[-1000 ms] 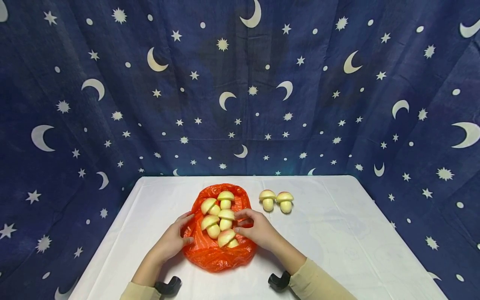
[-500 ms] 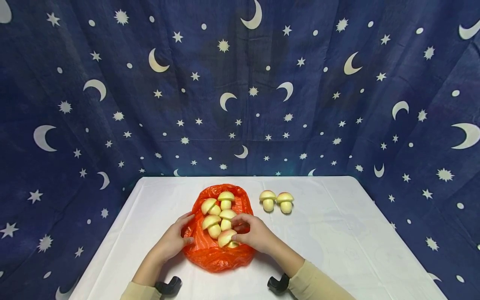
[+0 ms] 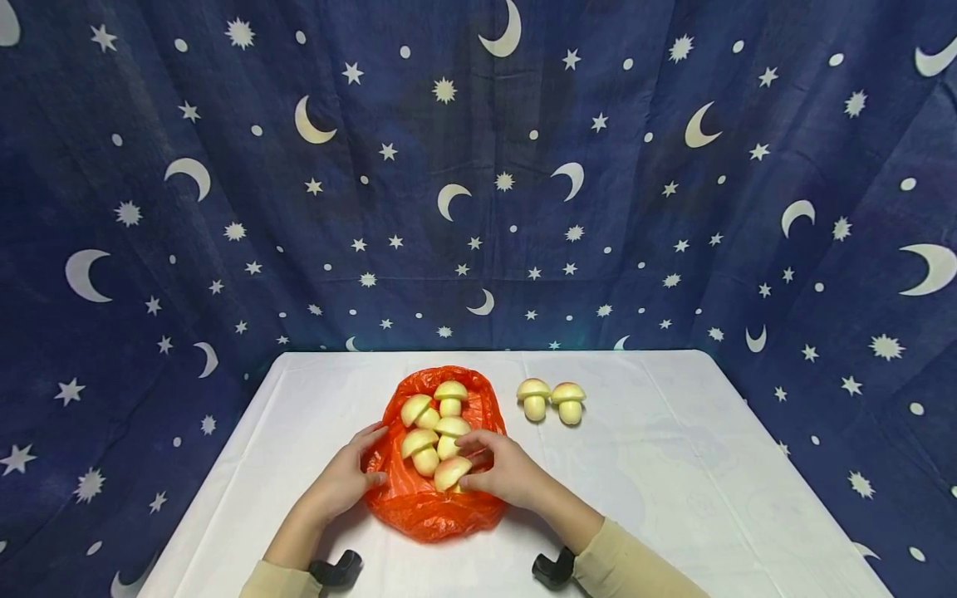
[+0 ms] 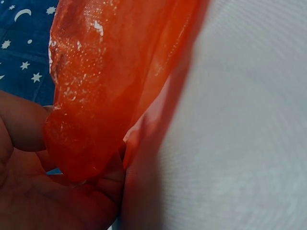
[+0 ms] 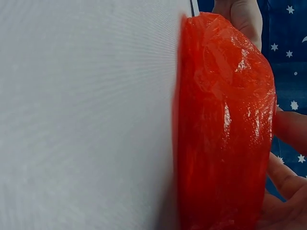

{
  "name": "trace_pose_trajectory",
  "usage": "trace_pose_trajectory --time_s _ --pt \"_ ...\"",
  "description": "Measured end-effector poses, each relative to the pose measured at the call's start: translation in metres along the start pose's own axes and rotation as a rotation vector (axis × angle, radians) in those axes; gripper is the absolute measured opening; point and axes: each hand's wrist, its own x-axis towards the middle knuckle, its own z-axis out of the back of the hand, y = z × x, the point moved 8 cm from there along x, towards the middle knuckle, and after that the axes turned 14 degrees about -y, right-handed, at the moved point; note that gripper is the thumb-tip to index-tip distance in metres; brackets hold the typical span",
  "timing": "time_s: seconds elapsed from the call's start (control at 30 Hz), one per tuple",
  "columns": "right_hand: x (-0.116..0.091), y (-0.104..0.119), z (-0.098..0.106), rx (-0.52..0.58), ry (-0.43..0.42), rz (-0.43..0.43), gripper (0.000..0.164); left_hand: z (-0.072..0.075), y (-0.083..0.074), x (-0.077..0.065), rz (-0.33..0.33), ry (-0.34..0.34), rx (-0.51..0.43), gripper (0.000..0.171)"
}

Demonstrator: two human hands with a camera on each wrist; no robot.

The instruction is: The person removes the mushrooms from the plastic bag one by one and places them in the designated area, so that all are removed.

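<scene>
Front mushroom [image 3: 450,471]: It is in the red bag, at the end closest to me. It is pale yellow, with some red on its cap. My right thumb comes right up to it.
Middle mushroom [image 3: 452,427]: It is in the bag too, just past the front one. My right fingers are close beside it.
Left mushroom [image 3: 419,442]: It is in the bag, next to the middle one, on the side of my left hand.
Back mushrooms: One tips to the side [image 3: 415,410], and one is at the far end of the bag [image 3: 450,392].
Red bag [image 3: 434,517]: It sits on the table with its top wide open. It is thin, shiny and full of wrinkles.
My left hand [image 3: 345,475]: It holds the side of the bag. My thumb is on the inside and my fingers are on the outside.
My right hand [image 3: 516,471]: It reaches over the bag's right side. My fingers are bent a little, and there is some room between them and my thumb. I can't tell if I have hold of the front mushroom.
Mushrooms outside: Two are side by side on the table, past the bag to the right, a left one [image 3: 534,400] and a right one [image 3: 569,404].
My sleeves: They are tan, on the left arm [image 3: 278,581] and the right arm [image 3: 635,566].
White table [image 3: 710,473]: It is under the bag and the two outside mushrooms.
Blue cloth [image 3: 411,212]: It hangs behind the table, with pale moons, stars and dots.
</scene>
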Motion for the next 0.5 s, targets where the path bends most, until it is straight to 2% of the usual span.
trace_pose_trajectory --time_s 0.5 --pt "0.0003 -0.0015 -0.0080 -0.069 0.019 -0.003 0.054 -0.0004 0.0039 0.0022 0.011 -0.005 0.000 0.080"
